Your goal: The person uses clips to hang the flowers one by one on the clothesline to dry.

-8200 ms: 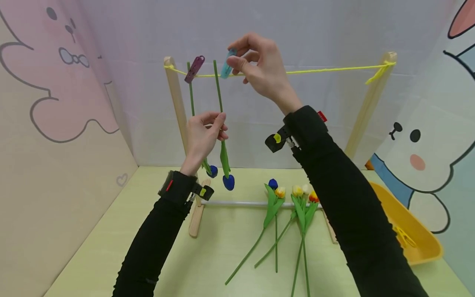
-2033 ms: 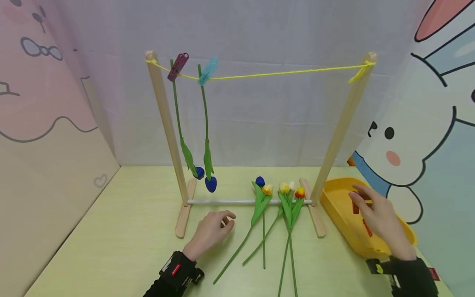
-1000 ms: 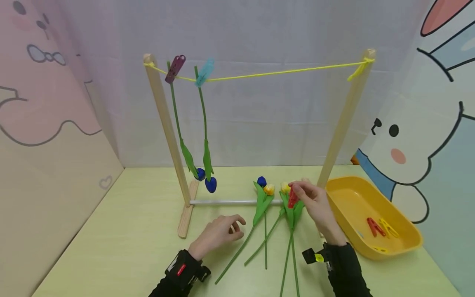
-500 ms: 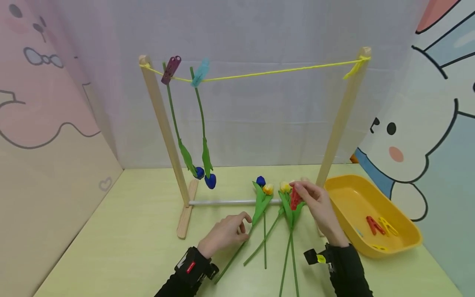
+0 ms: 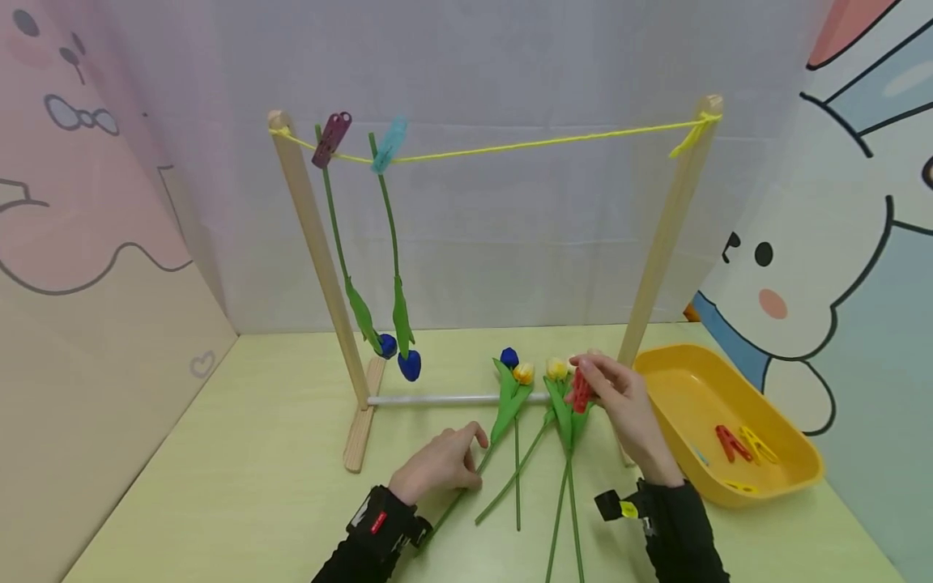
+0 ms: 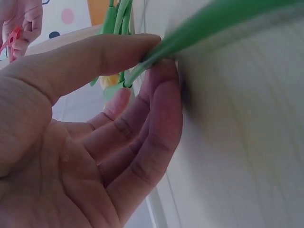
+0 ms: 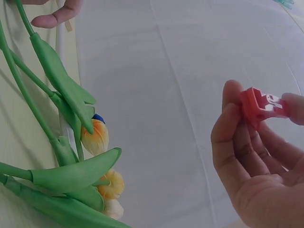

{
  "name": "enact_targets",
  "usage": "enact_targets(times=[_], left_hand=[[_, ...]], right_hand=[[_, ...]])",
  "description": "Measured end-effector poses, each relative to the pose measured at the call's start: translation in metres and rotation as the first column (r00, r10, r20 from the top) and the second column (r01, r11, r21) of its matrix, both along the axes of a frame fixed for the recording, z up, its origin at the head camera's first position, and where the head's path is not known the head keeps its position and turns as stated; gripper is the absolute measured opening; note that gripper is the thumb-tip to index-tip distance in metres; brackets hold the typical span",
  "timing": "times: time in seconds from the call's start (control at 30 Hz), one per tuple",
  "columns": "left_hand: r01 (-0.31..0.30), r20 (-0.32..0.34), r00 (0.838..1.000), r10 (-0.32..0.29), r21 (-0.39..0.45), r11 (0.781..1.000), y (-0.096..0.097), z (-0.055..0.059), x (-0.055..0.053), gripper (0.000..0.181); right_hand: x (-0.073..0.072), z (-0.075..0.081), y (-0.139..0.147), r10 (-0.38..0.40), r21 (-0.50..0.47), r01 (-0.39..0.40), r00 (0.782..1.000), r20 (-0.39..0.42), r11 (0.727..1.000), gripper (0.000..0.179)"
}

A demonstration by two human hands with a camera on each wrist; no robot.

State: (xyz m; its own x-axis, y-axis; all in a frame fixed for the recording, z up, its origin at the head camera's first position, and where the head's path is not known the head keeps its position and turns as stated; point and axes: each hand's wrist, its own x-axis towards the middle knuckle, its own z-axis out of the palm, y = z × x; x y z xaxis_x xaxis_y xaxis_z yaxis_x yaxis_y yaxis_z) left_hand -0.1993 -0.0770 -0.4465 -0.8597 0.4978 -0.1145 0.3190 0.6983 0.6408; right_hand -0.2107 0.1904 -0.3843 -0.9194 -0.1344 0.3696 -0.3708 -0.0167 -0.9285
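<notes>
My left hand (image 5: 440, 463) is low over the table, thumb and index finger pinching the green stem (image 6: 152, 59) of a lying tulip with a blue bloom (image 5: 509, 357). My right hand (image 5: 625, 402) holds a red clothespin (image 7: 262, 105) between thumb and fingers, above the other tulips. Beside the blue bloom lies a yellow tulip (image 5: 523, 373); a paler yellow tulip (image 5: 557, 369) is farther right, partly behind the right hand. Two blue tulips hang heads down from the yellow cord (image 5: 510, 147), one under a purple clothespin (image 5: 331, 140), the other under a light blue clothespin (image 5: 389, 146).
A wooden post (image 5: 313, 243) stands at the left and another post (image 5: 666, 235) at the right, joined low down by a white rod (image 5: 437, 400). At the right sits a yellow tray (image 5: 681, 380) with a red clothespin (image 5: 732, 444) and yellow clothespins (image 5: 758, 445) inside.
The light blue clothespin was fixed over the second hanging tulip. My right hand took a red clothespin from the tray and moved left; my left hand came to a lying tulip's stem and pinched it.
</notes>
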Motion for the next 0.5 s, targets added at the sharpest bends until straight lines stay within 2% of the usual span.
enact_targets(times=[0.13,0.27,0.4,0.5], left_hand=[[0.01,0.047,0.999,-0.015,0.109,0.994,-0.003,-0.001,-0.004,0.041],[0.026,0.112,0.992,-0.055,0.242,0.97,-0.007,-0.002,-0.008,0.032],[0.044,0.158,0.982,-0.106,0.35,0.936,-0.011,-0.002,-0.01,0.024],[0.055,0.176,0.973,-0.146,0.439,0.897,-0.014,0.003,-0.01,0.024]], right_hand=[[0.001,0.0,0.0,0.011,-0.012,-0.011,1.0,0.003,1.0,0.029],[0.001,-0.002,0.0,0.041,0.017,-0.041,0.999,-0.004,0.999,0.032],[0.0,-0.003,0.0,0.086,0.027,-0.085,0.995,-0.052,0.996,0.032],[-0.001,-0.004,0.0,0.104,0.03,-0.101,0.989,-0.102,0.994,0.031]])
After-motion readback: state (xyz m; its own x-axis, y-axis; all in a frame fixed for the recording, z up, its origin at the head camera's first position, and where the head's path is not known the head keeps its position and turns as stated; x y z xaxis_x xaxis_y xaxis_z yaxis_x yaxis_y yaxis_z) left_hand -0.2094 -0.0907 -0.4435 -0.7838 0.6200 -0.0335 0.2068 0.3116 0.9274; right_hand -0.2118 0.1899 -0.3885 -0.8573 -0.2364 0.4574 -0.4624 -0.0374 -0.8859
